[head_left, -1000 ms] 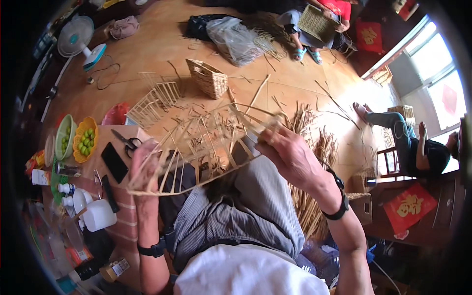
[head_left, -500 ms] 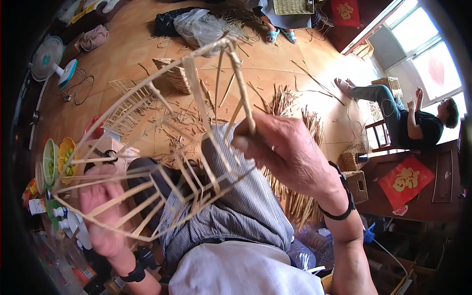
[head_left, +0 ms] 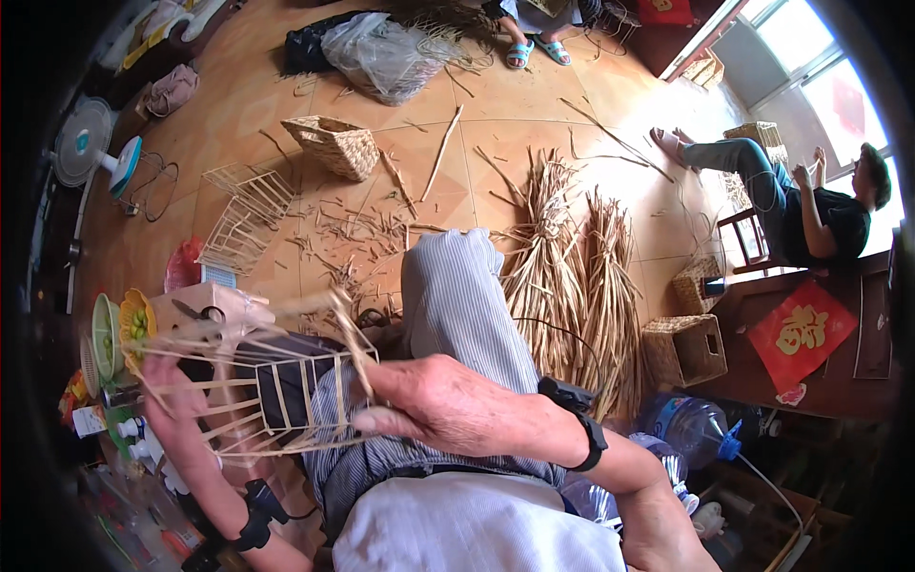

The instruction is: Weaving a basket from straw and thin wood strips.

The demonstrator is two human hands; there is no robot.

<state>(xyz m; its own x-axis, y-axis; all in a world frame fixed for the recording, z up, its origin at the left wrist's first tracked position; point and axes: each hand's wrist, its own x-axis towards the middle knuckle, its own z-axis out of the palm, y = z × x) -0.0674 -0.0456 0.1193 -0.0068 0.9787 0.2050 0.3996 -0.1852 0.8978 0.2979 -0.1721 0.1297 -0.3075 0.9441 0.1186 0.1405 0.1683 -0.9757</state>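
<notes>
A pale basket frame (head_left: 257, 381) of thin wooden slats lies across my lap, over my grey striped trousers (head_left: 457, 296). My right hand (head_left: 443, 405) grips its right end, fingers closed around the slats. My left hand (head_left: 176, 419) holds the left side from beneath, seen through the slats. A black band sits on each wrist.
Bundles of dried straw (head_left: 581, 276) lie on the tiled floor right of my knee. A woven basket (head_left: 335, 145), a second slat frame (head_left: 243, 214), a fan (head_left: 91, 153) and a clear plastic bag (head_left: 381, 57) lie beyond. A person (head_left: 801, 200) sits at right near woven baskets (head_left: 681, 348).
The frame has come down from in front of my view onto my lap and turned sideways. Both hands lowered with it, and my view tilted down.
</notes>
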